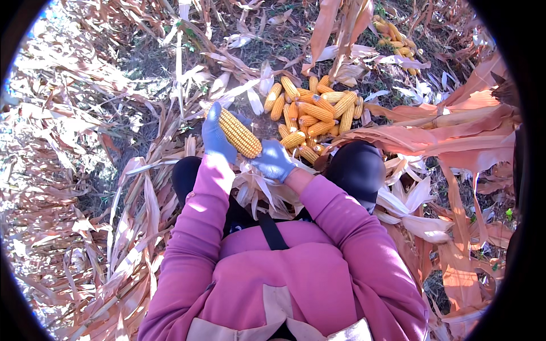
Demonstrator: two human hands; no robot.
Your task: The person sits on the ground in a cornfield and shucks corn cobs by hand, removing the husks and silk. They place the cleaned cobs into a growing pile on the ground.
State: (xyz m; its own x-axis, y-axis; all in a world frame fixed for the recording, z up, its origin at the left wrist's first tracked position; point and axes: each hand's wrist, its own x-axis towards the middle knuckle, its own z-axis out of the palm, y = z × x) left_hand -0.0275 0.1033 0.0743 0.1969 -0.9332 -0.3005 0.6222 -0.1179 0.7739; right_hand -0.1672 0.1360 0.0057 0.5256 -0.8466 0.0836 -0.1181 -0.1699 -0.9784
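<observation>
A husked yellow ear of corn [240,134] lies slanted between my gloved hands, its kernels bare. My left hand [218,136], in a blue-grey glove, is closed round its left side with the thumb along it. At the ear's lower right end, my right hand [274,161] in a matching glove has its fingers closed against the tip; part of those fingers is hidden. Just beyond my right hand is a pile of husked ears [318,113] on the ground. Pale loose husks [264,190] lie below my hands, between my knees.
My dark-clad knees [355,170] flank the work. Dry corn stalks and leaves [443,133] spread in from the right, and one upright stalk [344,40] rises beyond the pile. A smaller heap of ears [398,42] sits at the far right. Dry litter [74,187] covers the left side.
</observation>
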